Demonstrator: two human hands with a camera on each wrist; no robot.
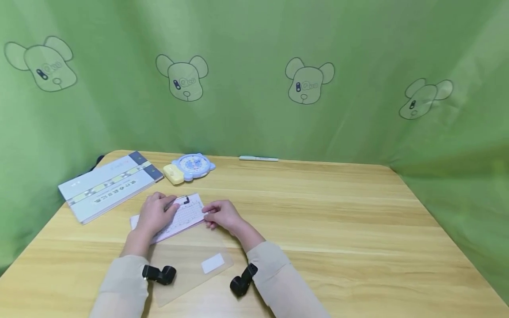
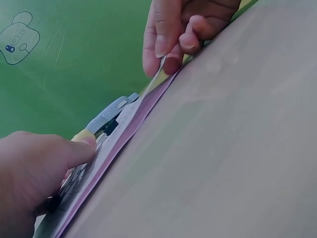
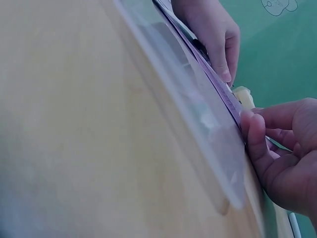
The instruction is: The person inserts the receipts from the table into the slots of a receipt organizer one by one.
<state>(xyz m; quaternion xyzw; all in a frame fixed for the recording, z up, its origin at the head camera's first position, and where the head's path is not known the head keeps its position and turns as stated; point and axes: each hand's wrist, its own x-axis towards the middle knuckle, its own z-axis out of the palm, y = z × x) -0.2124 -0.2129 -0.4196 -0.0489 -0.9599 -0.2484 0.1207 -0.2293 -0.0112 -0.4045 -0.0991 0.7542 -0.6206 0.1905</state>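
Observation:
A clipboard (image 2: pixel 132 127) with a pink edge lies on the table, bearing a sheet of paper (image 1: pixel 186 218) printed with a grid. Its metal clip with black ends (image 1: pixel 185 201) runs along the far side. My left hand (image 1: pixel 156 213) grips that clip, the thumb on top; its other fingers are mostly hidden. At the right end, my right hand (image 1: pixel 222 215) pinches the sheet's edge between thumb and fingers, and the edge is lifted a little in the left wrist view. Nearer to me, a clear plastic folder (image 1: pixel 183 269) with a white label (image 1: pixel 213 263) lies partly under the clipboard.
A grey-white book or folder (image 1: pixel 113 185) with a patterned band lies at the far left. Beside it are a blue clock-like object (image 1: pixel 194 165) and a small yellow block (image 1: pixel 173 174). A pen (image 1: pixel 258 158) lies along the far edge, before a green curtain (image 1: pixel 254 119).

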